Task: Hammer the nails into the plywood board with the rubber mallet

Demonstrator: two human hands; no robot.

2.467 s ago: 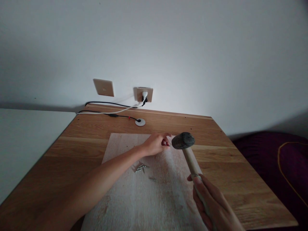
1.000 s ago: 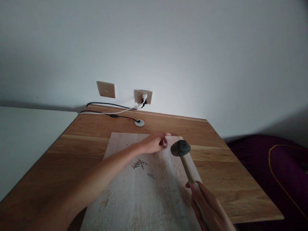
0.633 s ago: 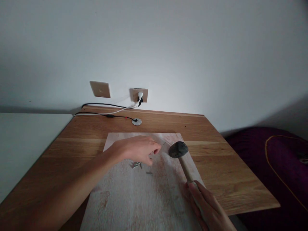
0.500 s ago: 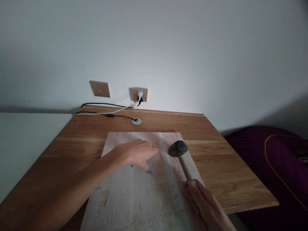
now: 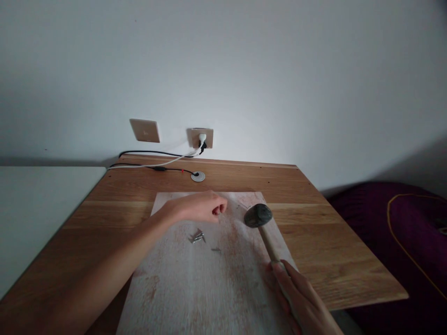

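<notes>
A mallet [image 5: 259, 216] is gripped by its wooden handle in the right hand [image 5: 299, 300], closed round it, the head held low over the pale board [image 5: 209, 288] near its right edge. The left hand [image 5: 200, 207] is curled over the board's far part — whether anything is pinched cannot be told. Loose nails [image 5: 196, 237] lie just beneath it. Bare bench [image 5: 335, 251] is left on both sides; no writing can be read.

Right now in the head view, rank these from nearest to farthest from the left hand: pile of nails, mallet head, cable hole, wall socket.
From the left hand:
1. Pile of nails, just below it on the board.
2. Mallet head, to its right.
3. Cable hole, behind on the desk.
4. Wall socket, on the wall.
</notes>
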